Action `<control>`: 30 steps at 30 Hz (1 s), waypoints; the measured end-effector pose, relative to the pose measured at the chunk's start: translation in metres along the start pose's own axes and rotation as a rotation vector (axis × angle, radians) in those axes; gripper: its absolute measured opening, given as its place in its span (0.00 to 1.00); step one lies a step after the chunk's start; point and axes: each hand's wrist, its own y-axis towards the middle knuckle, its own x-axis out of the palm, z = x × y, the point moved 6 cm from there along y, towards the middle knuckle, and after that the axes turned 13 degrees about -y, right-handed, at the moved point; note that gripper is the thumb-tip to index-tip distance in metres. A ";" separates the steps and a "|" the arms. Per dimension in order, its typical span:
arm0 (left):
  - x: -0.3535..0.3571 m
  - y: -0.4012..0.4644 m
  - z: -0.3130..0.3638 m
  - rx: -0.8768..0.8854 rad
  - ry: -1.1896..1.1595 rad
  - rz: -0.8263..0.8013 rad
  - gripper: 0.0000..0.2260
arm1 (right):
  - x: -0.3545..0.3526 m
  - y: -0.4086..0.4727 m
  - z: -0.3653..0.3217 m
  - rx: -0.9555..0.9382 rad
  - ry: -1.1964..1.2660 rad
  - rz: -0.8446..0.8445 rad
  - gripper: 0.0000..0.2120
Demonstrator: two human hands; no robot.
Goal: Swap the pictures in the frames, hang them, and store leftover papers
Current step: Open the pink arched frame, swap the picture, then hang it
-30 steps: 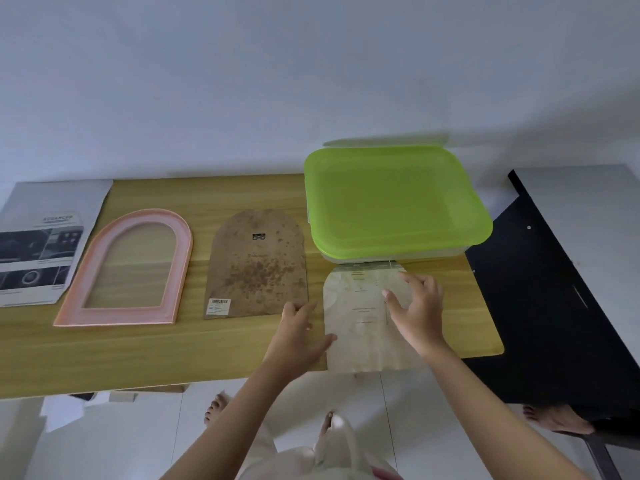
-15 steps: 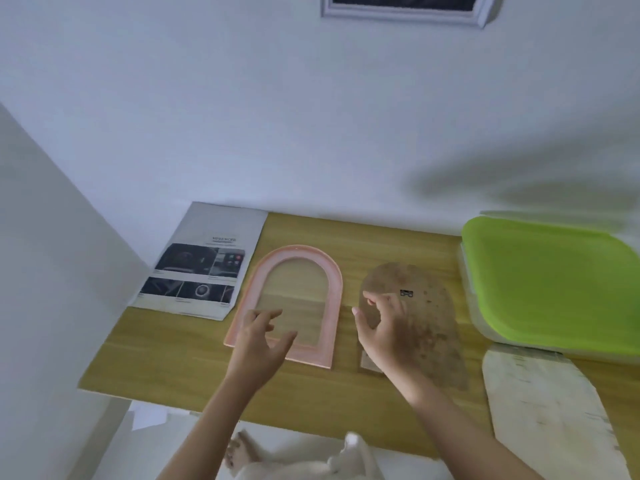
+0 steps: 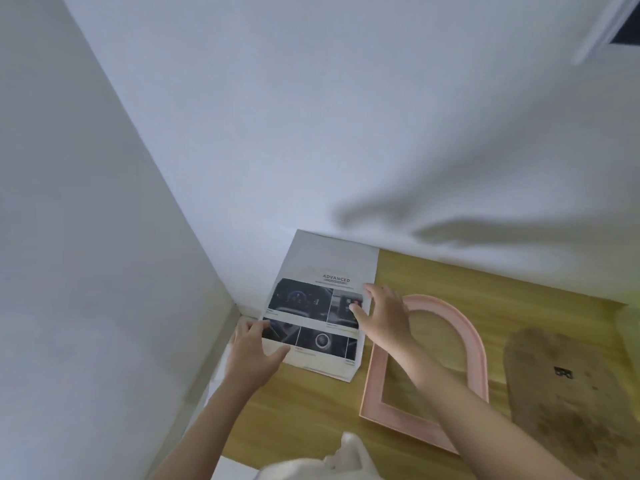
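walls (image 3: 104, 202) hem the printed sheet (image 3: 322, 306) left and behind, pink frame (image 3: 478, 358) close right, bare table (image 3: 304, 410) in front

I face a corner where two plain white walls (image 3: 311, 116) meet; my wooden desk (image 3: 450, 282) sits pushed against them under soft shadows

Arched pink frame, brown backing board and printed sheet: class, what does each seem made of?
Arched pink frame: probably painted wood or plastic, matte, evenly coloured. Brown backing board: looks like fibreboard or card, dull, mottled with dark stains. Printed sheet: thin paper, smooth, with printed photos and text.
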 end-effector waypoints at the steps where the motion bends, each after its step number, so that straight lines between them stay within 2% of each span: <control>1: 0.000 0.005 -0.003 -0.006 0.021 -0.028 0.24 | 0.005 0.010 -0.005 -0.014 -0.034 -0.024 0.23; 7: 0.004 0.022 -0.017 -0.037 0.024 -0.082 0.30 | 0.029 0.065 -0.013 -0.037 -0.215 -0.256 0.38; 10: 0.006 0.028 -0.021 -0.061 0.035 -0.098 0.34 | 0.033 0.076 -0.012 -0.063 -0.273 -0.331 0.41; 12: 0.006 0.032 -0.023 -0.078 0.019 -0.106 0.35 | 0.037 0.079 -0.011 -0.040 -0.179 -0.363 0.41; 17: 0.007 0.036 -0.024 -0.073 0.012 -0.112 0.35 | 0.044 0.086 -0.009 0.002 -0.028 -0.407 0.38; 22: 0.002 0.035 -0.025 -0.069 0.061 -0.104 0.33 | 0.040 0.083 -0.012 -0.024 -0.053 -0.367 0.34; 27: -0.006 0.034 -0.019 -0.044 -0.062 -0.050 0.24 | 0.028 0.075 -0.023 -0.061 0.113 -0.369 0.25; 30: -0.013 0.034 -0.013 -0.037 -0.162 -0.049 0.19 | 0.011 0.073 -0.029 -0.058 0.212 -0.290 0.19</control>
